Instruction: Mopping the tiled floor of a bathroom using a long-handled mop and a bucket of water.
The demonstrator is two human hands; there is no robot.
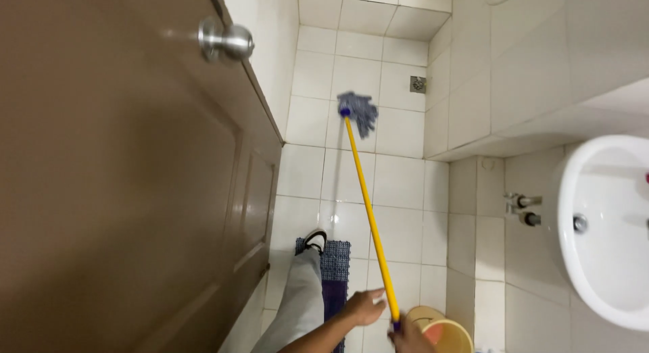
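Note:
A mop with a long yellow handle (368, 204) reaches across the white tiled floor. Its grey string head (358, 111) rests on the tiles near a square floor drain (418, 84). My left hand (365, 306) curls around the lower part of the handle. My right hand (409, 338) grips the purple end of the handle at the bottom edge of the view, partly cut off. My leg in grey trousers and a black and white shoe (314, 240) stand on a dark blue mat (334, 268).
An open brown door (135, 191) with a round metal knob (226, 41) fills the left side. A white basin (605, 224) hangs at the right, pipe fittings (522, 209) beside it. A yellow bucket (443, 333) stands by my right hand.

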